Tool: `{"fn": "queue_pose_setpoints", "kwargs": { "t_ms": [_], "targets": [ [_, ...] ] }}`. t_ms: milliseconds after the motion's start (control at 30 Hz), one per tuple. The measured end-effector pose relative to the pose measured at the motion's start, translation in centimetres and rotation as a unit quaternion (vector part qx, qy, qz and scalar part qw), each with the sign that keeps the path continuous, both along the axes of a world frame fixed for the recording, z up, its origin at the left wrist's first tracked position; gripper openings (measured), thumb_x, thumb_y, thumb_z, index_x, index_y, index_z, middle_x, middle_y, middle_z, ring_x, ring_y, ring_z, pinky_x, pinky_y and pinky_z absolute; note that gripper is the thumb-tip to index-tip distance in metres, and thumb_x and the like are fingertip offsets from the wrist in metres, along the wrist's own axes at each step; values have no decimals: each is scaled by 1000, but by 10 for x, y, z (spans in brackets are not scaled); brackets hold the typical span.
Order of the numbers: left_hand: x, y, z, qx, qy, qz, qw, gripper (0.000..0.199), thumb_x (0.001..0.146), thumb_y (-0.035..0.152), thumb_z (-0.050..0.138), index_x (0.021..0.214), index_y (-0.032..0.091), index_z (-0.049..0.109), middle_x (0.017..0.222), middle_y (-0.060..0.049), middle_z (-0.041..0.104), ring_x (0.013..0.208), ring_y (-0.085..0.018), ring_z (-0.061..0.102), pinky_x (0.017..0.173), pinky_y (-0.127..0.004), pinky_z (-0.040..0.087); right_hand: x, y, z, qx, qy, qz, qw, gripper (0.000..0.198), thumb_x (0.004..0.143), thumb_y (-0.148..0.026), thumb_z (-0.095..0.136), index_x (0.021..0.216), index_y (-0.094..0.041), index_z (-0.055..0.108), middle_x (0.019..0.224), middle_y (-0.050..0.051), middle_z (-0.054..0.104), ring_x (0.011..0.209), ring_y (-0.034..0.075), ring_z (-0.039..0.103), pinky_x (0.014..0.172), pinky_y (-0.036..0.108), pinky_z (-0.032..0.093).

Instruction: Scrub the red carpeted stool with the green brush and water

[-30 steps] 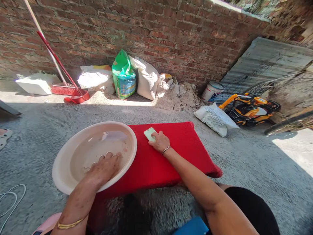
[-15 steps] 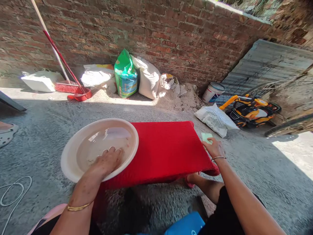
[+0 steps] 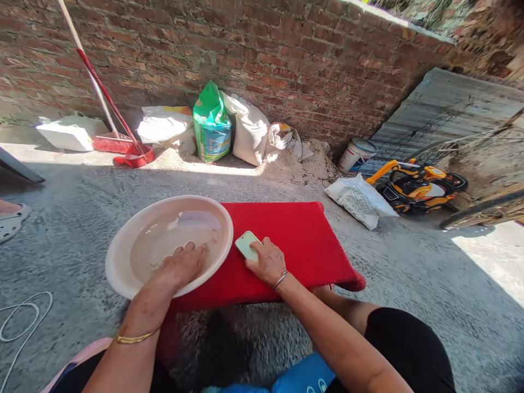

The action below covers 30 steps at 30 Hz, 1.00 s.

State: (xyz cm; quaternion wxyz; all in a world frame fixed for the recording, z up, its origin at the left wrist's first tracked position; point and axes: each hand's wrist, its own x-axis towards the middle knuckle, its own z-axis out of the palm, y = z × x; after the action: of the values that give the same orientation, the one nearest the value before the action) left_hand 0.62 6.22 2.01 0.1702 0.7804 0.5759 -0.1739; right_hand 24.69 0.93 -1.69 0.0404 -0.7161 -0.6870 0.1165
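Observation:
A wide pale pink basin (image 3: 118, 256) of water rests on the left part of a low bench covered in red cloth (image 3: 303, 240). My left hand (image 3: 182, 267) reaches over the near rim into the basin, its fingertips hidden in the cloudy water. Whether those fingers hold anything does not show. Just right of the basin, my right hand (image 3: 268, 262) grips the near end of a pale green phone (image 3: 246, 246), thumb and fingers on its sides, over the red cloth.
Behind the bench, filled sacks (image 3: 250, 131) and a red dustpan (image 3: 135, 157) stand along a brick wall (image 3: 286, 60). On the right are a white bag (image 3: 360, 199), a bucket (image 3: 356, 156) and a yellow-black toy vehicle (image 3: 421, 185). A pale cable (image 3: 36, 311) lies at left.
My right hand has carried the phone leftward from beyond the bench's right end to beside the basin. My left hand stays in the water.

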Motion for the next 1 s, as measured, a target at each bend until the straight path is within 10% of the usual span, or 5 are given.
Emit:
{"fn": "queue_pose_setpoints", "kwargs": {
  "t_ms": [300, 433, 567, 833, 1000],
  "targets": [
    [0, 2, 4, 4, 13, 7, 1000, 57, 105, 33, 29, 154, 20, 57, 145, -23, 59, 128, -39, 63, 100, -54, 54, 245, -51, -4, -8, -39, -330, 943, 50, 93, -48, 63, 138, -25, 67, 129, 13, 62, 113, 29, 66, 91, 38, 50],
    [0, 1, 7, -14, 23, 8, 1000, 58, 105, 32, 31, 156, 16, 52, 149, -23, 57, 133, -39, 60, 104, -55, 53, 282, -79, -5, 23, -45, -419, 907, 56, 88, -50, 65, 135, -20, 69, 128, 17, 63, 114, 33, 64, 92, 44, 51],
    [-2, -1, -1, 1, -5, -21, 1000, 54, 104, 27, 33, 152, 15, 55, 145, -21, 59, 136, -37, 58, 111, -53, 49, 217, -86, -8, 85, -1, -312, 946, 55, 85, -55, 65, 128, -22, 71, 117, 13, 65, 110, 30, 64, 91, 42, 52],
    [-3, -6, -6, 30, -38, -12, 999, 47, 102, 26, 41, 144, 18, 60, 136, -21, 61, 126, -37, 61, 101, -55, 52, -16, -81, -5, 68, 86, 87, 990, 35, 88, -43, 70, 120, -27, 73, 106, 8, 65, 93, 23, 61, 85, 34, 46],
    [-8, -6, -10, 34, -46, -15, 998, 46, 103, 27, 37, 141, 18, 63, 138, -21, 61, 125, -36, 60, 102, -54, 51, -57, -74, -10, 22, 53, 160, 986, 37, 89, -48, 73, 119, -27, 74, 108, 9, 66, 96, 24, 59, 83, 33, 42]
  ]
}}
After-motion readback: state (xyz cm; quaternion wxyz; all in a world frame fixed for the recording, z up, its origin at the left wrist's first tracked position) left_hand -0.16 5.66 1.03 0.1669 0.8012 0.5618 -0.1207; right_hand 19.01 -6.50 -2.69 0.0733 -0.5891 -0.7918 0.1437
